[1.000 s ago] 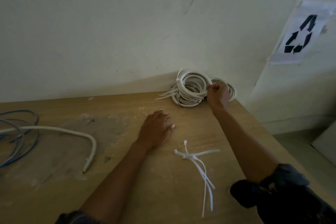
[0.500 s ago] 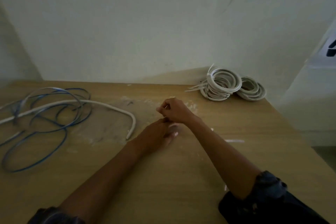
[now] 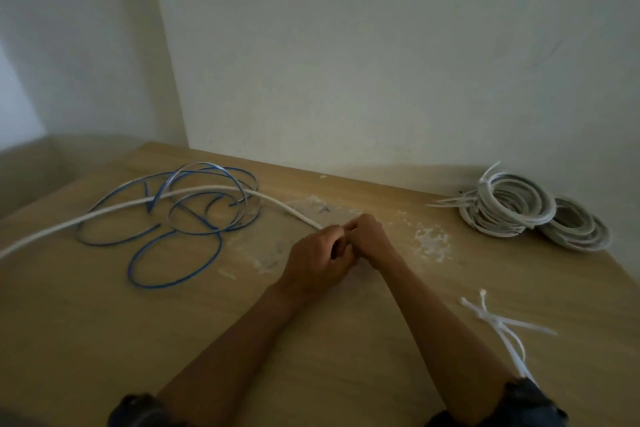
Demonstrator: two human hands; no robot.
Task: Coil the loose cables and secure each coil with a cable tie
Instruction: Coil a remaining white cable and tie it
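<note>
At the centre of the frame the left hand (image 3: pixel 317 262) and right hand (image 3: pixel 369 236) were together with fingers curled, just where the end of the white cable (image 3: pixel 207 188) met them; blur hid whether either one gripped it. That cable ran to the left edge over a loose blue cable (image 3: pixel 162 286) on the wooden table (image 3: pixel 104 340). Tied coils (image 3: pixel 509 215) lay at upper right and loose cable ties (image 3: pixel 498 322) at lower right.
</note>
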